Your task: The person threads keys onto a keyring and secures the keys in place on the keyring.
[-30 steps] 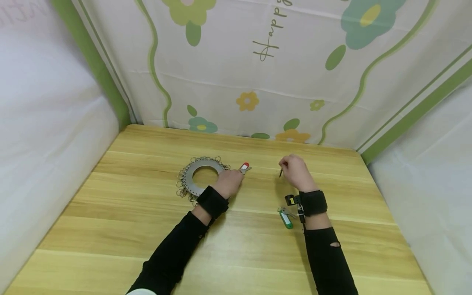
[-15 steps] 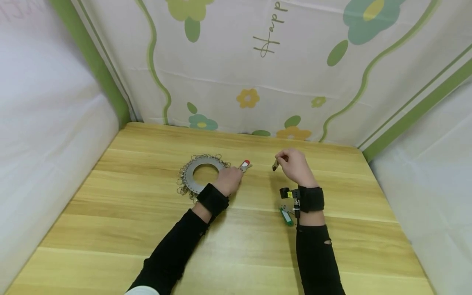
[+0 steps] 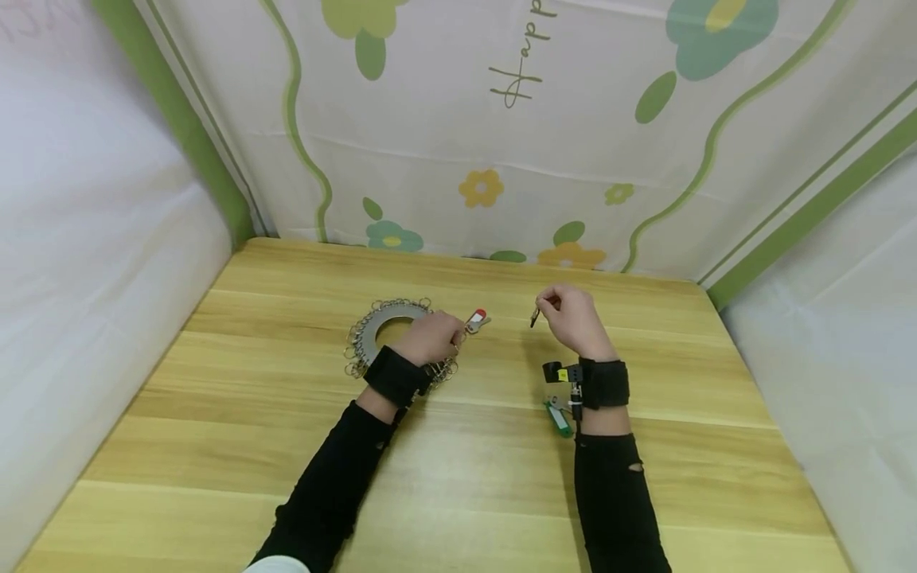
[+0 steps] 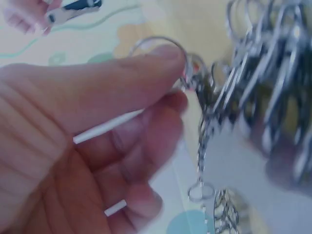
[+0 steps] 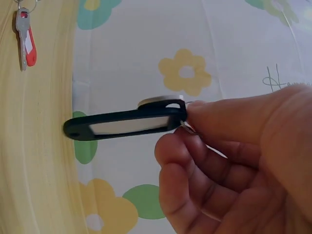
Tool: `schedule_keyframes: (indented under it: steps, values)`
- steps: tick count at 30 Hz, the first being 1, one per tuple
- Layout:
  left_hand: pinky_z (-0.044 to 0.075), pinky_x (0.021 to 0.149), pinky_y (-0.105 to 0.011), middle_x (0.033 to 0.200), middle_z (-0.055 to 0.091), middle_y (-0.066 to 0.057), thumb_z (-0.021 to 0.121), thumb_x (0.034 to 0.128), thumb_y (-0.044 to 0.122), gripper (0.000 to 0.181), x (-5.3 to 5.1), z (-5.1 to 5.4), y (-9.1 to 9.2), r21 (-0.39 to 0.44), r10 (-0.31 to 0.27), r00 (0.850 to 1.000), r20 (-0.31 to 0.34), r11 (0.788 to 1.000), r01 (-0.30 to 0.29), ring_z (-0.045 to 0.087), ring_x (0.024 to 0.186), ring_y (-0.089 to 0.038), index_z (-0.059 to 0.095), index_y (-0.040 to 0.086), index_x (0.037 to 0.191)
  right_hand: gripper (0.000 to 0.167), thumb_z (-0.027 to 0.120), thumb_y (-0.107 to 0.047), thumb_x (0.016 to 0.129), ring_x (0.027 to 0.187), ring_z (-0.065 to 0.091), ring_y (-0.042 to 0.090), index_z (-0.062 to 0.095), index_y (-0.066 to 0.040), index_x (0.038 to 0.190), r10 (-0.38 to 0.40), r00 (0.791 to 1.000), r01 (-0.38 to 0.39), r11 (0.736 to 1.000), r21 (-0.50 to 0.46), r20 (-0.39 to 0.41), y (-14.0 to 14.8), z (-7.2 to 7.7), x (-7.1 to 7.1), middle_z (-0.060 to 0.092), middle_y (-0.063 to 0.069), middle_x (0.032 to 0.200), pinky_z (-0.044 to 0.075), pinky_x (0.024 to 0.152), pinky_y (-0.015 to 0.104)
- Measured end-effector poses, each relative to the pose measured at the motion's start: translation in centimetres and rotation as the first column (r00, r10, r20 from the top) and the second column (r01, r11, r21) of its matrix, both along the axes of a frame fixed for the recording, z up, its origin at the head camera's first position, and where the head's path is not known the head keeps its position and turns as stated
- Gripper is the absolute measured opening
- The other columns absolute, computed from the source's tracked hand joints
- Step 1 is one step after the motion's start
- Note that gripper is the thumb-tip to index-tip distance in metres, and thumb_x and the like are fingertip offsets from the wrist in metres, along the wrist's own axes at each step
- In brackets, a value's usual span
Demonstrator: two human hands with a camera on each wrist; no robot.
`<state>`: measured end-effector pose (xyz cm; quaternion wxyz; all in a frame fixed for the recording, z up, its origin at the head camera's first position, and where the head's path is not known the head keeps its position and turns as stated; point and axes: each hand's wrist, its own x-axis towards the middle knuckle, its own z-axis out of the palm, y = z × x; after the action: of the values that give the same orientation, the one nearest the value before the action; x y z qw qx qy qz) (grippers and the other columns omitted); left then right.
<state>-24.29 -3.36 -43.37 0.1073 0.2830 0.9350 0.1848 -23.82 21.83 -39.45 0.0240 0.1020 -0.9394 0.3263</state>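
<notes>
A flat grey metal ring (image 3: 367,338) edged with many small wire rings lies on the table, partly under the left hand (image 3: 428,338). In the left wrist view the left hand (image 4: 112,112) pinches one small wire ring (image 4: 158,39) between thumb and forefinger. Above the table, the right hand (image 3: 573,318) pinches a dark key tag (image 3: 534,317) by its split ring; in the right wrist view the tag (image 5: 122,126) has a white label, with a key beside it. A red key tag (image 3: 478,316) with a key lies just beyond the left hand's fingers.
A green key tag (image 3: 558,419) with a key lies on the table (image 3: 473,493) near the right wrist, partly hidden by the wrist camera (image 3: 562,372). A flowered cloth (image 3: 423,119) hangs behind the table's back edge.
The left hand has shifted slightly left over the metal ring, uncovering wire rings on its right side. The right hand has moved a little left with the dark tag, which has turned.
</notes>
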Motion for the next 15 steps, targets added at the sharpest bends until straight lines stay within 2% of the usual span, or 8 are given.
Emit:
schedule_keyframes:
  steps: [2,5,8,12,15]
  values:
    - [0.036,0.061,-0.027,0.074,0.052,0.001,0.059,0.0889,-0.001,0.016,-0.2,0.2,-0.5,0.063,-0.006,1.000,0.020,0.998,0.005,0.042,0.062,-0.013,0.060,0.010,0.078,0.023,0.047,-0.018,0.100,0.080,0.054,0.026,0.061,-0.001,0.105,-0.005,1.000,0.005,1.000,-0.012,0.009,-0.1,-0.1,-0.2,0.060,0.014,0.097,0.044,0.072,0.039]
    - [0.041,0.066,-0.027,0.084,0.058,0.000,0.055,0.0900,-0.003,0.016,-0.5,0.4,-1.0,0.111,-0.014,0.999,0.029,0.994,0.011,0.049,0.068,-0.014,0.064,0.009,0.087,0.024,0.046,-0.022,0.101,0.086,0.053,0.028,0.058,-0.002,0.107,-0.015,0.999,0.016,0.999,-0.044,0.036,-0.2,-0.2,-0.4,0.057,0.015,0.104,0.043,0.076,0.041]
    - [0.041,0.067,-0.026,0.085,0.059,-0.001,0.053,0.0910,-0.004,0.017,-0.6,0.4,-1.2,0.124,-0.036,0.999,0.031,0.992,0.032,0.049,0.070,-0.015,0.065,0.008,0.089,0.025,0.048,-0.024,0.100,0.103,0.052,0.031,0.057,-0.002,0.107,-0.023,0.998,0.031,0.991,-0.132,0.064,-0.3,-0.5,-0.6,0.053,0.015,0.118,0.043,0.084,0.044]
    - [0.036,0.065,-0.028,0.081,0.053,-0.003,0.054,0.0934,0.000,0.013,-0.8,0.5,-1.1,0.125,-0.074,0.997,0.018,0.990,0.072,0.045,0.070,-0.016,0.063,0.005,0.087,0.026,0.049,-0.026,0.099,0.121,0.046,0.030,0.056,0.000,0.100,0.016,0.994,0.017,0.952,-0.304,0.105,-1.0,-1.1,-1.0,0.053,0.013,0.127,0.039,0.095,0.046]
    - [0.036,0.065,-0.029,0.084,0.051,-0.003,0.056,0.0945,0.005,0.010,-0.8,0.6,-1.1,0.110,-0.088,0.996,0.005,0.990,0.087,0.044,0.072,-0.017,0.064,0.006,0.088,0.026,0.049,-0.024,0.100,0.117,0.050,0.028,0.056,0.001,0.098,0.074,0.985,-0.004,0.913,-0.407,0.158,-1.7,-1.6,-1.1,0.057,0.015,0.121,0.037,0.097,0.048]
